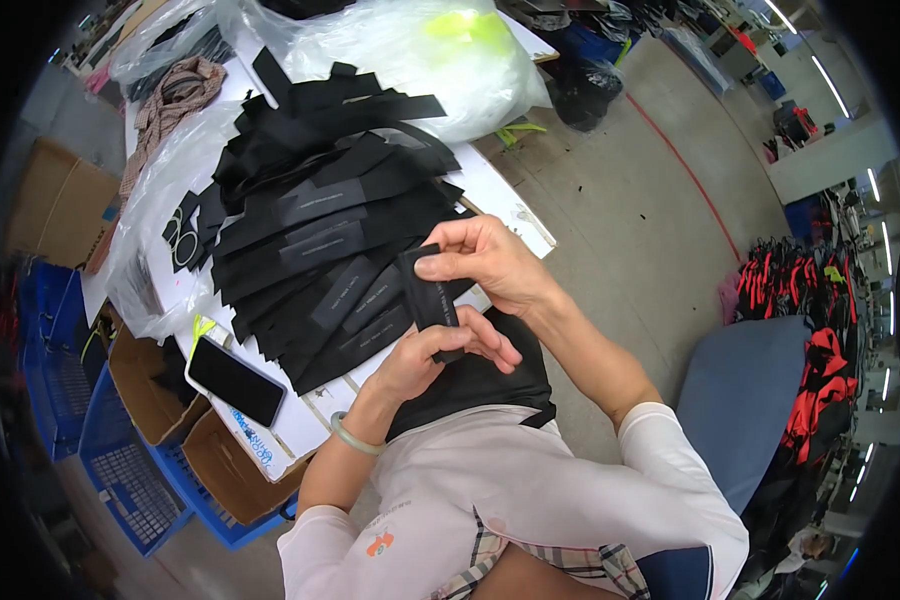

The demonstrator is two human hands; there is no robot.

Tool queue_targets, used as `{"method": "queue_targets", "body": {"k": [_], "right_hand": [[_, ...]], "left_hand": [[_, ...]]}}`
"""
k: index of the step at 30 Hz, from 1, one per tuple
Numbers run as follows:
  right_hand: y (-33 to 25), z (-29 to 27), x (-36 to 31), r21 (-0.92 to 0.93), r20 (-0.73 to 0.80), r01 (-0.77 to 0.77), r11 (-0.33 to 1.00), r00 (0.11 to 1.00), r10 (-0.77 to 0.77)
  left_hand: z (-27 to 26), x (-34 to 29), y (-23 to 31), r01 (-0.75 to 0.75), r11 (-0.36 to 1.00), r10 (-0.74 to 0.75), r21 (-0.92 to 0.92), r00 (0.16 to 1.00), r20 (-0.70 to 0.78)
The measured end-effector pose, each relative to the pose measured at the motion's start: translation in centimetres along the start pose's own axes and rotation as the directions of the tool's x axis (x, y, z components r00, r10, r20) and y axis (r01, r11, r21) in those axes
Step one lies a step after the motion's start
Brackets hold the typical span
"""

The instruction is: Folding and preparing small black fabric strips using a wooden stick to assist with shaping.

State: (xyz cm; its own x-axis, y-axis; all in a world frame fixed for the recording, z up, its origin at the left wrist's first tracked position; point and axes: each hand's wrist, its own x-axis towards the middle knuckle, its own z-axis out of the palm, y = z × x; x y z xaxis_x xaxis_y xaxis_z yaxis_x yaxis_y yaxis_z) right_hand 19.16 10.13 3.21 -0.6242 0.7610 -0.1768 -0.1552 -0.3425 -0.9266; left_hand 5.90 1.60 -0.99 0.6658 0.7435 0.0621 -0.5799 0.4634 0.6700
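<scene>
Between my hands, in front of my lap, is a folded black fabric band [428, 295] with small pale printing along it. My right hand [495, 265] pinches its upper end between thumb and fingers. Lower down, my left hand [415, 362] grips the bottom end, its outer fingers loosely curled. Just beyond lies a large fanned pile of black fabric bands [270, 240], several with a dark grey printed patch. At the pile's left edge rests a pair of scissors [183, 240] with pale handles, partly over small black pieces.
On the white table [295, 432] lies a phone [235, 382] near the front left corner. Clear plastic bags [400, 60] and a checked cloth [175, 95] are at the back. Cardboard boxes [235, 470] and blue crates [130, 490] stand left; a grey-blue padded surface [745, 400] is right.
</scene>
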Motion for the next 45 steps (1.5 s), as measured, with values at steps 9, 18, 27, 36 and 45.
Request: {"method": "queue_targets", "body": {"k": [9,18,27,36,45], "right_hand": [[1.1,3.7,2.0,-0.114,-0.231,0.066,0.991,0.969,-0.091],[-0.6,8.3,7.1,-0.506,0.174,0.095,0.857,0.985,-0.006],[0.5,4.8,25.3,-0.994,-0.085,-0.035,0.1,0.824,-0.56],[-7.8,-5.9,18.5,-0.882,-0.296,0.076,0.465,0.681,-0.67],[-0.4,-10.7,10.7,-0.623,-0.359,-0.16,0.766,0.928,-0.098]], "left_hand": [[0.0,-4.0,-0.7,-0.047,0.853,0.297,0.52,0.863,-0.408],[-1.6,-7.0,5.1,-0.302,0.953,0.264,-0.007,0.845,-0.465],[-1.9,-9.7,3.8,-0.303,0.952,0.274,0.051,0.76,-0.589],[-3.5,-14.9,2.5,-0.331,0.94,0.289,0.077,0.661,-0.693],[-2.8,-8.3,4.4,-0.343,0.938,0.309,0.04,0.783,-0.54]]}}
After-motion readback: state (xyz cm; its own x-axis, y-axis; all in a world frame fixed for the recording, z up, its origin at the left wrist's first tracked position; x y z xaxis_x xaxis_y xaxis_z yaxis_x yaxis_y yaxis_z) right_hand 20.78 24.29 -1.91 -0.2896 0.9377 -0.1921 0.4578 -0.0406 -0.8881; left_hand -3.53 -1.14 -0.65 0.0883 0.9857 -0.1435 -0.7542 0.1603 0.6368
